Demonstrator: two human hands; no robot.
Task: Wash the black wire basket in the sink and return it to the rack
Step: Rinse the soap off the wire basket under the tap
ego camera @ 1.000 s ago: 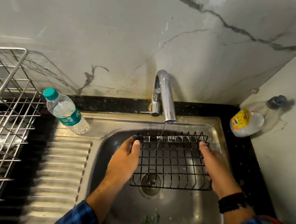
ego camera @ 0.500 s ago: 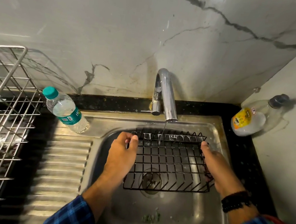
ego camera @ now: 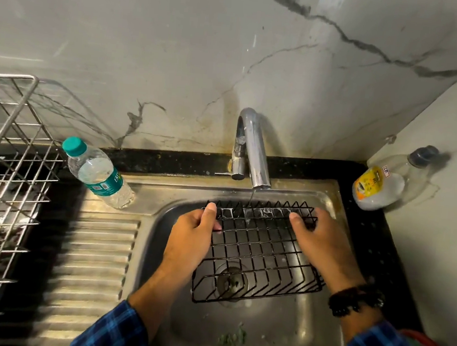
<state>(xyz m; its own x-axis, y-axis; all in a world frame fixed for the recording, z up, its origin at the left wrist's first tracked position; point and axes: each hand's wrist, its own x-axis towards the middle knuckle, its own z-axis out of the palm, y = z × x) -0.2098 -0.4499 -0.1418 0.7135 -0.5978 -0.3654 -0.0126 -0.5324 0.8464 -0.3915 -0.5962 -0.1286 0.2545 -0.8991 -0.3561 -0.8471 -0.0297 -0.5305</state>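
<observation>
The black wire basket hangs over the steel sink, tilted with its far edge up under the tap. A thin stream of water falls onto that far edge. My left hand grips the basket's left side, thumb over the top wire. My right hand holds the right side, thumb on the far rim. The silver wire dish rack stands at the left edge of the counter.
A clear water bottle with a teal cap leans on the sink's rim by the ribbed drainboard. A soap bottle lies in the right corner on the black counter. Green scraps sit near the sink's front.
Both hands have slid up toward the basket's far edge, and the basket's near end has dropped lower and tilted more steeply over the drain.
</observation>
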